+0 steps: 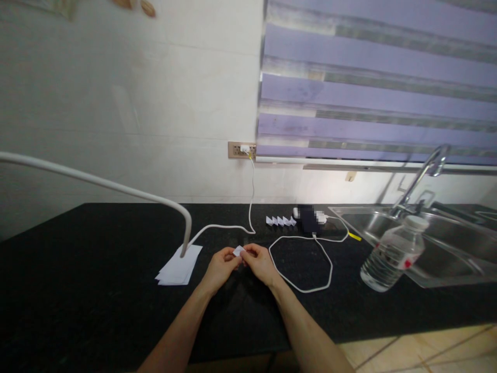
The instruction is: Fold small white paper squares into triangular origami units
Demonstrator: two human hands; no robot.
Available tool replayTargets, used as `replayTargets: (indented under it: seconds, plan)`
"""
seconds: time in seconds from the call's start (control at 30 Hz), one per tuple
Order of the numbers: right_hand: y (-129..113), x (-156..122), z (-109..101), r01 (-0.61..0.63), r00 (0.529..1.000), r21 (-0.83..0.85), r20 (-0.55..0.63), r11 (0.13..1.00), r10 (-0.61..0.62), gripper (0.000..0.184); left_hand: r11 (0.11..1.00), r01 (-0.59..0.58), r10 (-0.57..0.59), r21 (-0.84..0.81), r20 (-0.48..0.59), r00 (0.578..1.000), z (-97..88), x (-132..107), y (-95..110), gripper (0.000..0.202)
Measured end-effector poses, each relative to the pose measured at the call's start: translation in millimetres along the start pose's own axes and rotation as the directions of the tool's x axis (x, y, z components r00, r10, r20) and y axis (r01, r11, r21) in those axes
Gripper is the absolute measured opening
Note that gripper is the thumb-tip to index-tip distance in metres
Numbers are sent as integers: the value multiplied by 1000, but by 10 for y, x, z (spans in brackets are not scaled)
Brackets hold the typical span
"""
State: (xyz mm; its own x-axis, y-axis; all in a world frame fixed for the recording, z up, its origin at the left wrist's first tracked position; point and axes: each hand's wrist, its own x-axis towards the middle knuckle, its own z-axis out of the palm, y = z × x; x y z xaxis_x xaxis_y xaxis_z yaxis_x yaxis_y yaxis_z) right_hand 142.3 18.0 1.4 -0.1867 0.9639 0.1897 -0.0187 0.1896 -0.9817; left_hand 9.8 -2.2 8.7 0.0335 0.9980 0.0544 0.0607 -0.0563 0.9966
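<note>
Both hands meet above the dark countertop and pinch one small folded piece of white paper (238, 250). My left hand (219, 267) grips its left side between thumb and fingers. On the right side, my right hand (259, 263) has its thumb pressed on the paper, with its other fingers curled behind and partly hidden. To the left of my hands lies a loose stack of white paper sheets (176, 269). Beyond them to the right stands a row of several small folded paper pieces (280, 221).
A white cable (301, 290) loops right of my hands from a dark power bank-like block (308, 220). A water bottle (394, 254) stands beside the steel sink (423, 280) and its faucet (419, 178). Another thick white cord (97, 181) crosses at left, over the paper stack.
</note>
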Motion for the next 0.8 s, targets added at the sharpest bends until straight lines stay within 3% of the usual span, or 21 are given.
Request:
replayTargets:
  seconds: [0.17,0.37,0.57,0.67,0.8]
  plan:
    - [-60,-16,1,-26,999,58,41,998,24,16,1000,-25,25,15,-3,1000,-17,-19,35,15]
    - [-57,-11,-37,-35,997,-31,61,999,37,12,995,-18,16,93,28,999,-39,-6,24,20]
    - [-52,-3,-70,157,988,-225,23,962,-156,15,906,-136,160,401,-27,987,-86,45,-41,19]
    - [-45,1,-91,195,981,-279,35,940,-193,16,911,-158,188,382,-43,981,-104,51,-47,24]
    - [-7,8,-102,257,966,-332,52,908,-254,15,859,-283,341,428,-64,938,-113,48,-43,21]
